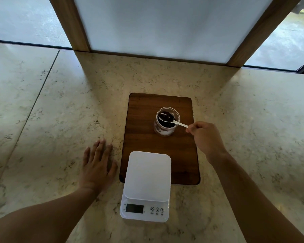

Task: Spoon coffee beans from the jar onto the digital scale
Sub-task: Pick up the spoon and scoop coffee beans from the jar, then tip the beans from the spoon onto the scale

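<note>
My right hand (204,135) is closed in a pinch on the far end of the handle of a small white spoon (175,122). Its bowl sits over the open mouth of the jar (166,122) and carries a heap of coffee beans (166,117). My left hand (97,163) lies flat and unclenched on the stone counter (60,111), just left of the wooden board (144,137), holding nothing.

The jar stands upright on the far half of the board, right of centre. The digital scale (146,176) sits near me, its platform bare and overlapping the board's near edge. No beans are on it yet.

Handling assessment: the beans look dry, hard and loose, so I judge they will roll off at any tilt or jolt. The spoon appears thin, light plastic, probably flexing a little under load. Gripping so far from the bowl gives reach but magnifies wrist wobble, so I judge a level, slow carry toward the platform is needed. The jar looks clear and small, likely light enough to tip if the spoon catches its rim, and nothing steadies it. The platform's smooth surface may let beans skitter; a low release near its centre seems prudent.
</note>
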Tool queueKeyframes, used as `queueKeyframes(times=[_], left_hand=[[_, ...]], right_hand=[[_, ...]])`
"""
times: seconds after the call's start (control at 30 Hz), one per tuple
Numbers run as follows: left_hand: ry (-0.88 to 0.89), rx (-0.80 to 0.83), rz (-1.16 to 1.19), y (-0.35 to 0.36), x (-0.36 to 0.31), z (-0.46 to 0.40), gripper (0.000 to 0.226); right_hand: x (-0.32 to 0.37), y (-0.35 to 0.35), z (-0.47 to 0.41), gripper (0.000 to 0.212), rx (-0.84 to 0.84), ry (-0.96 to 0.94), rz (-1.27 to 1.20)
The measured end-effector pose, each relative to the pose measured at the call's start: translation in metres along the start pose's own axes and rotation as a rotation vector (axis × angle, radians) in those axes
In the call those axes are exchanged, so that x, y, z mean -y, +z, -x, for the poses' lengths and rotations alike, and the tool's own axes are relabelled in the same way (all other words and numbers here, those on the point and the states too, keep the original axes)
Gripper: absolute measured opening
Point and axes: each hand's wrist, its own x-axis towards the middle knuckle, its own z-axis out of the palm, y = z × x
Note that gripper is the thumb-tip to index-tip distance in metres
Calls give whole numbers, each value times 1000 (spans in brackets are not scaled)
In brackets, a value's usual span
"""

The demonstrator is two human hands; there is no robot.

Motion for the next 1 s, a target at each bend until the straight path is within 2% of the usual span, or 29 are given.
queueKeyframes(times=[0.33, 0.67, 1.0], left_hand=[[-9, -6, 9, -6, -5, 1, 69], [-11, 1, 34, -12, -9, 2, 70], [-15, 23, 20, -16, -11, 3, 70]], right_hand=[[-35, 6, 51, 29, 103, -94, 33], [-84, 36, 102, 26, 201, 2, 14], [-101, 47, 121, 15, 108, -78, 80]])
